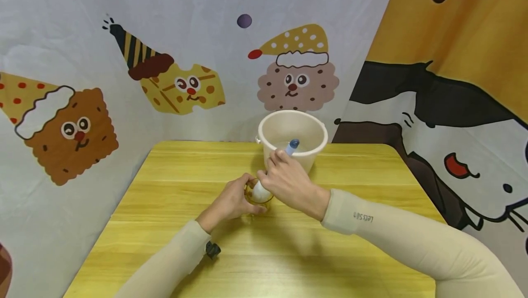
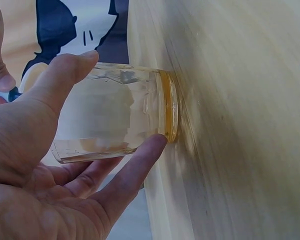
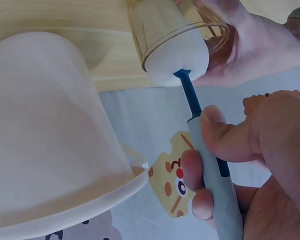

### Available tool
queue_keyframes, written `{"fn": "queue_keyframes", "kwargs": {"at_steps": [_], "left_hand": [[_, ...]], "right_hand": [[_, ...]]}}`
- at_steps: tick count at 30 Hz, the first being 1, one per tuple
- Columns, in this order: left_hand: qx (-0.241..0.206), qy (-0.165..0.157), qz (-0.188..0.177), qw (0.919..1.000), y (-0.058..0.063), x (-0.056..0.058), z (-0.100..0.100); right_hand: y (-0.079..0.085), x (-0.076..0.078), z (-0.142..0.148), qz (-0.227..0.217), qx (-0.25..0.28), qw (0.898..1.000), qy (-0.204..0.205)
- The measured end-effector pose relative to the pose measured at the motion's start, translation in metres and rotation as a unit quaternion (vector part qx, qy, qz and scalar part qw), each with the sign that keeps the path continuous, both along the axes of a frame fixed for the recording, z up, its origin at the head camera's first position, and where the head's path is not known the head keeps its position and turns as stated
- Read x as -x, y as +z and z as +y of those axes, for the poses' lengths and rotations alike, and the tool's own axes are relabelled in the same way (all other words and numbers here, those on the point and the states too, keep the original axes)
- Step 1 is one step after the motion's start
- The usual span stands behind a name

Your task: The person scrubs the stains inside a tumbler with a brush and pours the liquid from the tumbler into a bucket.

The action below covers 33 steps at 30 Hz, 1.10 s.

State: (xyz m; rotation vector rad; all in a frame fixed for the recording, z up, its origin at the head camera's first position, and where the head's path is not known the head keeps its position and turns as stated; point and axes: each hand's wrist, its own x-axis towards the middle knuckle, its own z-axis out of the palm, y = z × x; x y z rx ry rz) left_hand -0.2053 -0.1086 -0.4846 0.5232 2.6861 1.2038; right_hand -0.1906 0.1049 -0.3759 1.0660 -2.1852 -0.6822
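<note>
An amber-tinted glass cup [image 2: 145, 100] stands upright on the table, its base at the wood. My left hand [image 1: 232, 199] holds it round the side, thumb on one side and fingers on the other [image 2: 135, 175]. Inside the cup is the white sponge head [image 3: 177, 57] of a bottle brush, which fills much of the width. My right hand [image 1: 288, 181] grips the brush's grey-blue handle [image 3: 210, 175], thumb laid along it. The handle tilts up out of the cup, its dark blue end [image 1: 294, 143] showing above the fist. Fingers partly hide the cup in the head view.
Just behind the hands stands a cream-white bucket [image 1: 268, 153], wide at the rim, close to the right hand. Both are over a yellow wood-grain table [image 1: 173, 165]. A cartoon-printed curtain [image 1: 198, 9] hangs behind the table's far edge.
</note>
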Motion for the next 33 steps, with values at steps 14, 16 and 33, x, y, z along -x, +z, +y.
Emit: {"fn": "queue_keyframes", "kwargs": {"at_steps": [14,16,33], "left_hand": [[-0.004,0.004,0.001,1.0000,0.001,0.000,-0.001],[-0.006,0.004,0.001,1.0000,0.001,0.000,-0.001],[0.000,0.010,0.009,0.9999,0.003,-0.001,0.003]], "right_hand": [[0.014,0.010,0.004,-0.070,-0.027,0.997,0.019],[0.014,0.014,0.005,-0.087,-0.023,0.996,0.019],[0.002,0.021,0.020,-0.133,0.066,0.988,0.033]]}}
